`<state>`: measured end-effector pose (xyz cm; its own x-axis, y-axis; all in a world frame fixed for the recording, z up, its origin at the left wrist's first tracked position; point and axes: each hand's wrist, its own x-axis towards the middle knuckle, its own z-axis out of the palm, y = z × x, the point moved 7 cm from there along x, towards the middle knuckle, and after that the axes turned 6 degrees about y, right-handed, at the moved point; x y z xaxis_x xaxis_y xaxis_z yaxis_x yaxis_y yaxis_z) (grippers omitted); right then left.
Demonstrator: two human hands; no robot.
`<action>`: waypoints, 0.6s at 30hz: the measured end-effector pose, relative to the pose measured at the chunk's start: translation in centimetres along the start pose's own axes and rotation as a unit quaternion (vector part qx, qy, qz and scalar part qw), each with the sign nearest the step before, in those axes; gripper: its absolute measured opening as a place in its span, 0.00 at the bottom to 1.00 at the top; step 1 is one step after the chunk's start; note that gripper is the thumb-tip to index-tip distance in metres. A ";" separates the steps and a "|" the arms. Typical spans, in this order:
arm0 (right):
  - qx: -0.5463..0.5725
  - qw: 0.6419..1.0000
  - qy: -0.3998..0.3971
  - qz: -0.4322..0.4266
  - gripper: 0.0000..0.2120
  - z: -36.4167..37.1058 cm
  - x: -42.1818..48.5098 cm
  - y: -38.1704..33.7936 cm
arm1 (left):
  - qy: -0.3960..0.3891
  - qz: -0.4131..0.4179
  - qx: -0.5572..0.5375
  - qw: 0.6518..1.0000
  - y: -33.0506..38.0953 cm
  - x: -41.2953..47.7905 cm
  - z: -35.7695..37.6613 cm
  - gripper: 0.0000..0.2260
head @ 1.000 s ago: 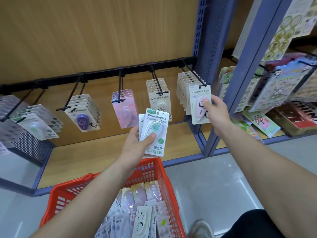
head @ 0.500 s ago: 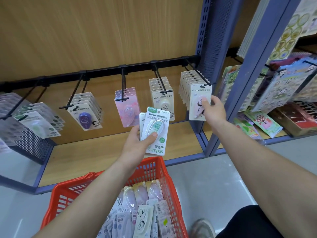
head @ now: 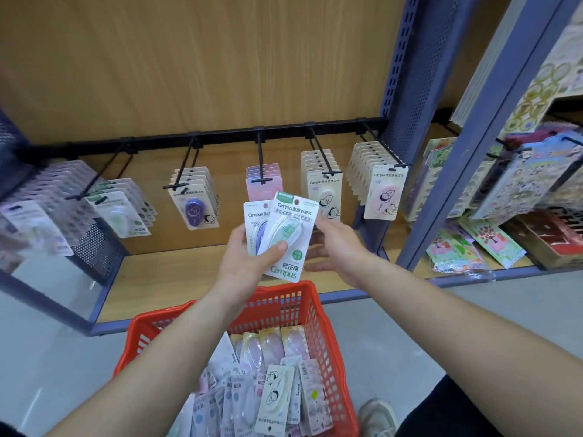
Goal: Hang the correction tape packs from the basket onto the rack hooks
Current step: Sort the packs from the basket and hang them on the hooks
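Observation:
My left hand (head: 249, 266) grips two correction tape packs, a green-and-white one (head: 288, 238) in front and a blue one (head: 256, 222) behind it, held up below the black rack bar (head: 220, 138). My right hand (head: 337, 247) is just right of the green pack, fingers loosely spread, its fingertips by the pack's right edge; whether they touch it is unclear. The pink pack (head: 385, 192) hangs at the front of the rightmost hook. The red basket (head: 310, 310) below holds several more packs (head: 274, 395).
Several other hooks carry rows of packs: green (head: 121, 212), purple (head: 195, 206), pink (head: 263, 181), cream (head: 325, 187). A blue perforated upright (head: 407, 99) bounds the bay. Sticker sheets (head: 492, 244) fill the right-hand shelf. A wooden shelf (head: 176, 279) lies under the hooks.
My right hand has let go of the pink pack on the rightmost hook and moved down-left to the packs in my left hand. The left hand has stayed put.

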<state>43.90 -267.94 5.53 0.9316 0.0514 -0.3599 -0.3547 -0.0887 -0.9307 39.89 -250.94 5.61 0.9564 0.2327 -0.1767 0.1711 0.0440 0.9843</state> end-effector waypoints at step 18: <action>0.046 0.993 -0.061 -0.085 0.11 18.3 -4.6 -0.5 | 0.105 0.002 0.087 0.991 2.3 -2.7 -21.2 0.18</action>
<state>38.34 -249.93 6.42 0.9638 0.1794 -0.1975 -0.2047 0.0226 -0.9786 32.67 -230.89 8.30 0.8904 0.4295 -0.1508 0.2221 -0.1207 0.9675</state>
